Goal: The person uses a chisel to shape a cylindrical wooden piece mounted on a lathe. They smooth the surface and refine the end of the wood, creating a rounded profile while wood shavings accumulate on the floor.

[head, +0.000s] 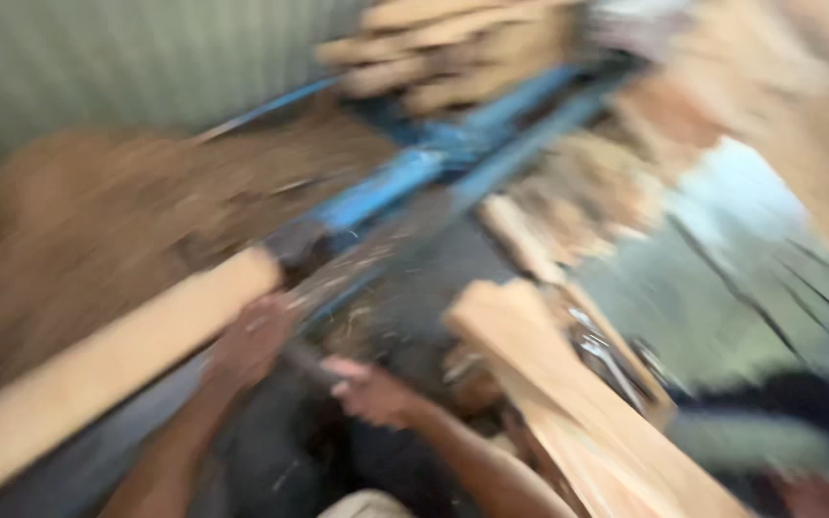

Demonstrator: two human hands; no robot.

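Reaching forward from the bottom edge, two bare hands meet near the lower middle of a heavily blurred view. The left hand (249, 338) rests against the near end of a long pale wooden plank (98, 369), which slants from the lower left corner up toward the centre; the blur hides whether its grip is wrapped around the plank or only pressed to it. The right hand (368, 391) sits just beside it, fingers curled narrowly around a thin dark rod (307, 363), though how tightly cannot be told. Between and beyond the hands is a dark machine surface (414, 269) littered with wood fibres. One blue metal frame (434, 158), made of at least two parallel bars, runs diagonally from the centre to the upper right. A second pale plank (568, 403) lies to the right of the hands, slanting toward the lower right edge and leaving only a narrow gap beside the right forearm. A brown heap of sawdust (107, 221) fills the left side, close above the first plank. A stack of cut wood pieces (453, 48) sits at the top edge; their count cannot be told. Grey floor (741, 288) shows at right, the widest open room in view.
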